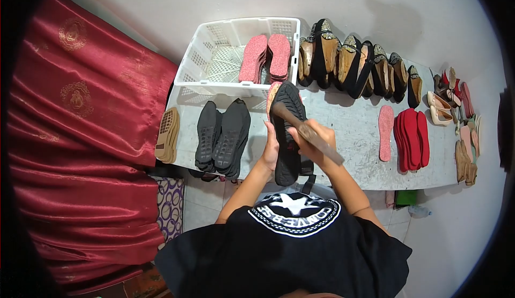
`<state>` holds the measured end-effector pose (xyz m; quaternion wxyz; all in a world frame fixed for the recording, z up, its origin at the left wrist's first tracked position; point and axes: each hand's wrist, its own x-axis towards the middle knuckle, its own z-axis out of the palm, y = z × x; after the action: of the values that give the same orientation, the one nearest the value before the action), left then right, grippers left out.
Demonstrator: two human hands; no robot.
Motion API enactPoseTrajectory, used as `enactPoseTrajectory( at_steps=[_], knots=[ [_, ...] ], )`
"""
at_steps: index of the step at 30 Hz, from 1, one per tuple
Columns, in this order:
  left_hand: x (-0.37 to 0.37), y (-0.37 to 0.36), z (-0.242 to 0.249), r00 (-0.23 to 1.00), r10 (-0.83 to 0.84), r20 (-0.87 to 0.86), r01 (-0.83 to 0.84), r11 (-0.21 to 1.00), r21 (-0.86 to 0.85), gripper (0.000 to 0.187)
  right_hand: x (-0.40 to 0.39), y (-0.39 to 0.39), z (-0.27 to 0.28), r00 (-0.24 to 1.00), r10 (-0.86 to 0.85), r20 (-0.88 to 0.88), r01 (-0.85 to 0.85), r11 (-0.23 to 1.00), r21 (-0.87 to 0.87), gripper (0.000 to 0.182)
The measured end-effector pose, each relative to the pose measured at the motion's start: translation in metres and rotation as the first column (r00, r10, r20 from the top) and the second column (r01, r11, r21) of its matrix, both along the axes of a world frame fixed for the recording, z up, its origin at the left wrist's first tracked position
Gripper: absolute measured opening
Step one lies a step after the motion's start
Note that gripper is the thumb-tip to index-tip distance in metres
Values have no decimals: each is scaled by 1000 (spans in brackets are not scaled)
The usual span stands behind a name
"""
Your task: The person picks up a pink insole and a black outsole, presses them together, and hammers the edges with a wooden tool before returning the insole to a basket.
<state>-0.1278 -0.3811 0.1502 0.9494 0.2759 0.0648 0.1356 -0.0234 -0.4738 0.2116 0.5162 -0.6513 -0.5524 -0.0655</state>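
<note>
Before my chest is a black shoe sole, ridged tread facing up, with a pinkish edge showing at its upper left. My left hand grips its left side, the fingers mostly hidden beneath. My right hand is closed around a hammer with a worn wooden handle. The tool slants across the sole, its dark end over the upper part of the tread. Just left of my hands, stacks of black soles lie on the grey table.
A white plastic basket with pink insoles stands behind. Black shoes on lasts line the back. Tan soles lie left; a pink insole, red insoles and cream shoes lie right. A red curtain hangs left.
</note>
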Motion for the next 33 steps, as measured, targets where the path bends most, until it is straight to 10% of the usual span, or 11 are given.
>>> enactPoseTrajectory(
  at_steps=[21,25,29,33],
  knots=[
    [-1,-4,8,999,-26,29,29,995,-100,83,9,6,10,894,5,-448,95,976,198,21],
    [0,-3,4,1000,-8,8,9,994,-112,84,18,0,15,970,-77,-232,81,997,5,19],
    [0,2,7,998,-13,55,20,992,-125,85,4,-11,18,824,58,-563,55,982,182,18],
    [3,3,11,999,7,53,1,989,-149,85,12,-17,4,980,-123,-157,120,992,-28,18]
  ],
)
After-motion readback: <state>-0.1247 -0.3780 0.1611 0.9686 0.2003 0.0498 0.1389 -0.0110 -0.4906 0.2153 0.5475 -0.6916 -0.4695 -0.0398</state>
